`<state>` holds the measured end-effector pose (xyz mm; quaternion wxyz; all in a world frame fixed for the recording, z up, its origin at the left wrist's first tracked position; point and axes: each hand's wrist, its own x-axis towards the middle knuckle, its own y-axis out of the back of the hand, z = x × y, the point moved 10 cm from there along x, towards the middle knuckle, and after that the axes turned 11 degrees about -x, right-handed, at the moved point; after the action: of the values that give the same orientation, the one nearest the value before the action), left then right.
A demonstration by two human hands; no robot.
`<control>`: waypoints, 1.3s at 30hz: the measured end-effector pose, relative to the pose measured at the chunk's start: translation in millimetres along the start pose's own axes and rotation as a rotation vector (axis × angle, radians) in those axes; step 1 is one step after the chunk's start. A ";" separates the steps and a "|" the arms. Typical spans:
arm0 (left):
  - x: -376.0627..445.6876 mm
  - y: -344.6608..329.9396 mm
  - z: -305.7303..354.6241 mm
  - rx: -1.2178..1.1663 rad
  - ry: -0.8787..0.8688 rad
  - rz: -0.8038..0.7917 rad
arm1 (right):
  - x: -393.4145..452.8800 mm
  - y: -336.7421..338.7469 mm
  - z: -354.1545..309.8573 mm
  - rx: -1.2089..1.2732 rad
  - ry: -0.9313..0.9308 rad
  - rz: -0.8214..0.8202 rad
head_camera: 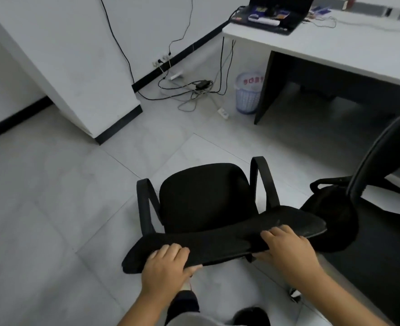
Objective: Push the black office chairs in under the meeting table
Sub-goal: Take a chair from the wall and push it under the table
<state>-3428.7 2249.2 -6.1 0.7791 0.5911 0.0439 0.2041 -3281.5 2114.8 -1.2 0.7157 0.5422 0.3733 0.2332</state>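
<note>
A black office chair (203,196) with two armrests stands on the tiled floor right in front of me, its seat facing away. My left hand (166,267) grips the top edge of its backrest on the left, fingers over the top and thumb underneath. My right hand (285,249) grips the same edge further right. A second black chair (368,165) stands at the right, close to the white meeting table (335,47), which fills the upper right.
A lilac waste basket (248,92) stands by the table's dark end panel (264,90). Loose cables and a power strip (223,113) lie on the floor near the wall. A white pillar (76,74) juts out at the left. An open laptop (274,12) sits on the table.
</note>
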 end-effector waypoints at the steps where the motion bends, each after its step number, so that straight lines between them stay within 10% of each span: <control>1: 0.2 1.9 -8.0 -0.003 -0.047 0.022 | 0.8 -2.1 -7.9 -0.019 0.013 -0.042; 18: 67.6 20.9 -81.1 -0.098 -0.459 0.021 | -0.9 12.0 -59.8 -0.111 -0.221 0.621; 39: 235.8 -3.2 -58.9 -0.107 -0.633 0.072 | 105.5 53.8 29.2 -0.161 -0.361 0.701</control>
<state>-3230.8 2389.0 14.2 0.7763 0.5848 -0.2321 0.0395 -3190.1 2191.5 24.1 0.6871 0.6112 0.0146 0.3925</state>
